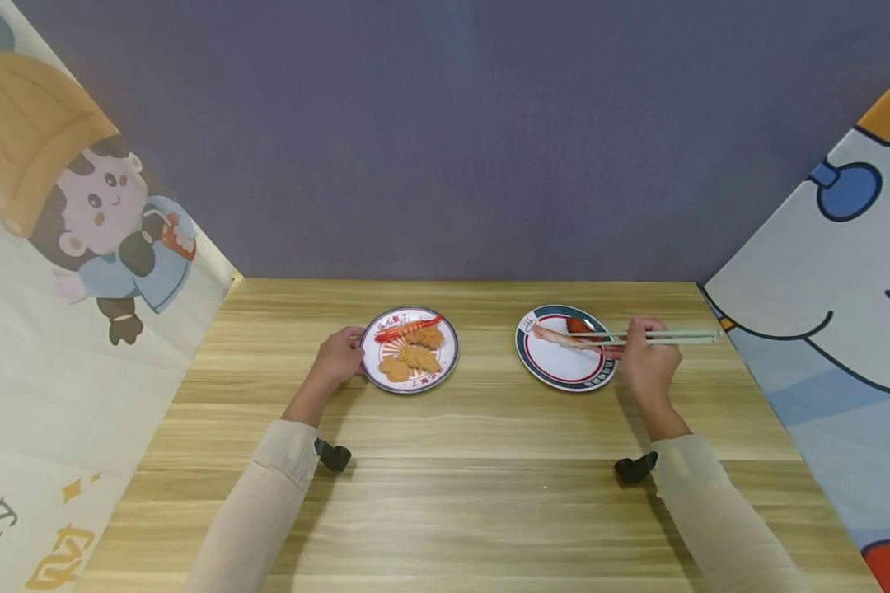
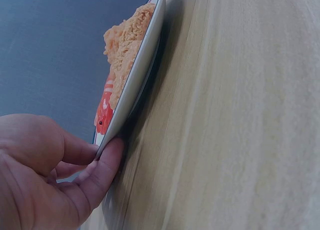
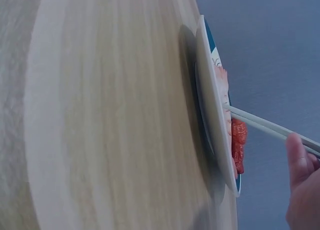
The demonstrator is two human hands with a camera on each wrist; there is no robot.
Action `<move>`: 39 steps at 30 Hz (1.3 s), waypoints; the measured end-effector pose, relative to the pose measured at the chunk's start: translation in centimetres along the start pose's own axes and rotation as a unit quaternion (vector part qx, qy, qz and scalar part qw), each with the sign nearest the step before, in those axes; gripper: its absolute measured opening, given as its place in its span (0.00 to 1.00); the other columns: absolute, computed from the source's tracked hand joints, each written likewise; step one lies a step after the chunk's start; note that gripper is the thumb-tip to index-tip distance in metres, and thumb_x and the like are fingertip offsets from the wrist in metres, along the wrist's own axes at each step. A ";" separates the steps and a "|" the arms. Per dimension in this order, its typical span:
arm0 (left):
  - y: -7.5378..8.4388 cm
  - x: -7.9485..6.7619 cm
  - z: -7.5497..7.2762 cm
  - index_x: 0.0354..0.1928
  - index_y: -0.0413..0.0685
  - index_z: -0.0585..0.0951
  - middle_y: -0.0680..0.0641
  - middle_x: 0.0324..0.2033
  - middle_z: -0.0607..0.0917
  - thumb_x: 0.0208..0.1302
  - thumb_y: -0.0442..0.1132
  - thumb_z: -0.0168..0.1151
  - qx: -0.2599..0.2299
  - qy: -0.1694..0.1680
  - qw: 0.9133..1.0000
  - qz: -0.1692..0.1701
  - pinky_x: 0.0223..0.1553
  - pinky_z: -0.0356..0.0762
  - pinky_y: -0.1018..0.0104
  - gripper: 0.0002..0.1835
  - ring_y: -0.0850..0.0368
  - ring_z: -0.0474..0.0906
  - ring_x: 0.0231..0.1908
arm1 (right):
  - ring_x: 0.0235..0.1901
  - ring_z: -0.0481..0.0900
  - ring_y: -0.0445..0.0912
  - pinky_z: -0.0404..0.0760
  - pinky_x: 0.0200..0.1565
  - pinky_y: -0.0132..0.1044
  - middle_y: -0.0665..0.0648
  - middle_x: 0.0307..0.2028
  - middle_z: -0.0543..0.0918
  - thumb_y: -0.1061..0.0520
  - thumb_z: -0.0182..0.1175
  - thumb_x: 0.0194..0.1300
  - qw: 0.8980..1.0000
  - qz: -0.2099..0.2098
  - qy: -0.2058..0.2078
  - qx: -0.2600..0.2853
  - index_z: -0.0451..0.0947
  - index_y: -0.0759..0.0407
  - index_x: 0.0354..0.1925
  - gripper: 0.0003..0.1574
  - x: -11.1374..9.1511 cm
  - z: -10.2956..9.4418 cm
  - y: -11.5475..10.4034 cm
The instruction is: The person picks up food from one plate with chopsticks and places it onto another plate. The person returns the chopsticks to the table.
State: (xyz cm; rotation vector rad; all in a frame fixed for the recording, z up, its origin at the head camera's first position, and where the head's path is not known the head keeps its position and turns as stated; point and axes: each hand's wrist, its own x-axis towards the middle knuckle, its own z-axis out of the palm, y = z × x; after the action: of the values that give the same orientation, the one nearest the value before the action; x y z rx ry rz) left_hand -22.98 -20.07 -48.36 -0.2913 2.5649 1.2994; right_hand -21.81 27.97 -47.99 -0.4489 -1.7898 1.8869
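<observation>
At the left, my left hand (image 1: 337,360) pinches the edge of a white plate (image 1: 373,354), thumb over the rim and fingers under it. Several fried, breaded pieces (image 1: 419,357) and a red shrimp (image 1: 408,329) lie on this plate. My right hand (image 1: 648,366) holds a pair of pale chopsticks (image 1: 686,337) over a second plate (image 1: 556,362) with a dark green rim. The chopstick tips are at a long, pale pink shrimp-like piece (image 1: 559,336) on that plate. Beside it sits a glossy reddish-brown piece (image 3: 239,135).
Both plates rest on a wood-grain table (image 1: 482,478), a gap between them. A grey-blue panel (image 1: 460,148) rises behind the table. Cartoon-printed panels stand at the left (image 1: 59,371) and right (image 1: 823,272). A black wrist mount (image 1: 334,455) sticks out from the left cuff.
</observation>
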 end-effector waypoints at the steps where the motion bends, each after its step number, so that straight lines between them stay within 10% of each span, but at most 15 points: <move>1: 0.0 0.1 0.0 0.73 0.40 0.68 0.35 0.55 0.81 0.74 0.30 0.50 0.000 0.000 1.000 0.000 0.36 0.86 0.69 0.26 0.50 0.84 0.42 | 0.14 0.84 0.42 0.85 0.20 0.36 0.49 0.18 0.79 0.59 0.56 0.73 1.000 -0.003 0.002 0.001 0.78 0.56 0.29 0.13 -0.1 0.0 -0.2; 21: -0.3 0.5 0.1 0.72 0.40 0.69 0.34 0.54 0.81 0.73 0.30 0.50 0.000 0.005 1.000 0.003 0.34 0.86 0.70 0.26 0.53 0.84 0.37 | 0.12 0.82 0.38 0.83 0.18 0.32 0.47 0.16 0.78 0.58 0.54 0.74 0.997 -0.032 0.002 -0.065 0.77 0.53 0.30 0.13 -0.3 0.6 0.0; 29: -0.4 0.4 0.2 0.73 0.41 0.68 0.35 0.55 0.80 0.74 0.31 0.50 -0.001 -0.004 1.000 -0.001 0.35 0.86 0.70 0.27 0.52 0.84 0.39 | 0.10 0.82 0.42 0.83 0.17 0.35 0.53 0.10 0.77 0.58 0.51 0.74 0.998 0.046 0.040 -0.021 0.75 0.57 0.30 0.13 -0.3 0.7 -0.6; 39: -0.5 0.5 0.0 0.72 0.39 0.68 0.35 0.52 0.80 0.73 0.30 0.50 0.003 0.003 1.000 0.010 0.34 0.86 0.69 0.27 0.52 0.84 0.38 | 0.12 0.82 0.39 0.83 0.19 0.33 0.51 0.14 0.77 0.55 0.52 0.73 0.997 0.005 0.022 -0.076 0.77 0.54 0.31 0.13 0.0 1.0 0.0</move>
State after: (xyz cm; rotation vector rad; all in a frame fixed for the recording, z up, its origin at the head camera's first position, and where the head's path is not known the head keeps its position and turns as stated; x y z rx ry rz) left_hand -23.29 -20.42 -48.92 -0.2688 2.5825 1.2985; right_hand -22.37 27.08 -47.94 -0.5491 -1.9132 1.7410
